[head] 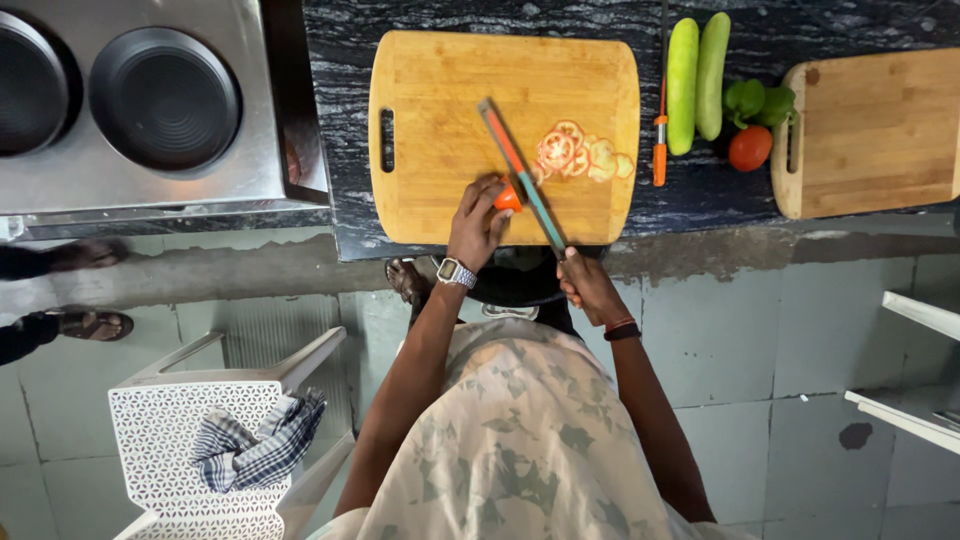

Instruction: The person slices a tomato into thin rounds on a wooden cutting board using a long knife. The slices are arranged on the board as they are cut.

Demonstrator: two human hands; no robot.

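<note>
Left hand (478, 222) pinches tomato piece (508, 198); right hand (585, 283) grips knife (522, 178), blade angled diagonally away toward upper left across cutting board (440, 150).

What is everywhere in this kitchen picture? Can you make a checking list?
Surface: dark stone counter, with a wooden cutting board on it.
Job's things: tomato piece; cut tomato slices; knife.
Clutter: second knife, two cucumbers, green pepper, whole tomato, second board.
Grippers: left hand holds the tomato piece; right hand grips the knife.
Cables: nothing seen.
Surroundings: stove, white chair with checked cloth, another person's sandalled feet.
</note>
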